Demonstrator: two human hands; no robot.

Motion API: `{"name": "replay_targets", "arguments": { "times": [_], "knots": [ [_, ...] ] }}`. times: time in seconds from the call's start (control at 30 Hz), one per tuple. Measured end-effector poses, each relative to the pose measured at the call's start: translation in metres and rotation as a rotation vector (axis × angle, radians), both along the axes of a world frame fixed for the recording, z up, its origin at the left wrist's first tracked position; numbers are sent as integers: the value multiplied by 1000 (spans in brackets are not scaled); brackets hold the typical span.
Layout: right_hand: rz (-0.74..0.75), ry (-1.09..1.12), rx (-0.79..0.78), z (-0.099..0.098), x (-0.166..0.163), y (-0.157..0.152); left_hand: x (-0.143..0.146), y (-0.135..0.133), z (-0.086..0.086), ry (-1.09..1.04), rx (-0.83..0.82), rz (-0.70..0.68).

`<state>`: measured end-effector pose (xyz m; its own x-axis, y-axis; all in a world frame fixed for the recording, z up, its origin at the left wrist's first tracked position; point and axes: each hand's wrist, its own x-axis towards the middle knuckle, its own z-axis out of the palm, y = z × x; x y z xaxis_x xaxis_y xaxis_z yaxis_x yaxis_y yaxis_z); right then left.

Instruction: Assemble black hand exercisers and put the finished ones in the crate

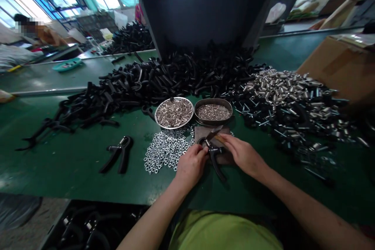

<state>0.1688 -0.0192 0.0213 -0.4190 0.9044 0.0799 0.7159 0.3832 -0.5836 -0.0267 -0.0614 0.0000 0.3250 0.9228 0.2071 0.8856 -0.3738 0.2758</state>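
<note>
My left hand (pixel 191 165) is closed on a black spring clamp (pixel 216 166), its jaws up and one handle pointing down toward me. The clamp rests over a brown-grey metal block (pixel 230 159) on the table. My right hand (pixel 244 154) is closed around a tool with a wooden handle (pixel 220 138) and a narrow grey metal head (pixel 214 131), which lies just above the clamp's jaws. The tool's exact kind is unclear. Left of my left hand, hex nuts (pixel 164 150) are spread loose. Another assembled clamp (pixel 119 153) lies farther left.
Behind the block stand a round dish of metal pins (pixel 174 113) and an oval tin of small metal parts (pixel 213 111). Black clamp handles (pixel 164 76) are heaped beyond, before a tipped grey bin (pixel 205 11). Springs (pixel 281 88) and screws lie right, near a cardboard box (pixel 340 66). Two people are farther back.
</note>
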Motion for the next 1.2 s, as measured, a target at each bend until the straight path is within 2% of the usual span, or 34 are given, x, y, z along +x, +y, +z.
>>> {"name": "replay_targets", "arguments": {
  "times": [0.17,0.23,0.33,0.43,0.5,0.6,0.67,0.77,0.87,0.9,0.93,1.03,1.1,1.2],
  "knots": [
    [-24,18,184,2,12,-31,-4,-5,-5,-381,-101,171],
    [32,-111,179,3,10,-41,-4,-6,-6,-416,-123,220],
    [67,-243,159,0,9,-46,-2,-5,-6,-362,-132,217],
    [-48,-260,284,-11,26,-44,-3,-2,-5,-318,-172,161],
    [-181,-366,371,-21,47,-42,-5,1,-3,-395,-212,161],
    [-343,-580,414,-32,77,-39,-3,2,-1,-826,-384,263],
    [-349,-610,411,-31,86,-33,3,1,1,-1214,-598,368],
    [-244,-464,415,-14,74,-8,18,-5,5,-1657,-901,551],
    [-154,-385,392,9,40,38,33,-14,12,-1846,-1032,638],
    [-115,-386,358,15,27,55,37,-18,15,-1861,-1047,637],
    [-42,-438,248,19,13,73,41,-22,17,-1867,-1051,624],
    [47,-496,142,22,-22,120,45,-34,25,-1850,-1072,538],
    [58,-541,88,18,-37,141,43,-41,28,-1792,-1069,487],
    [30,-602,7,11,-46,156,31,-43,33,-1602,-997,441]
  ]
}}
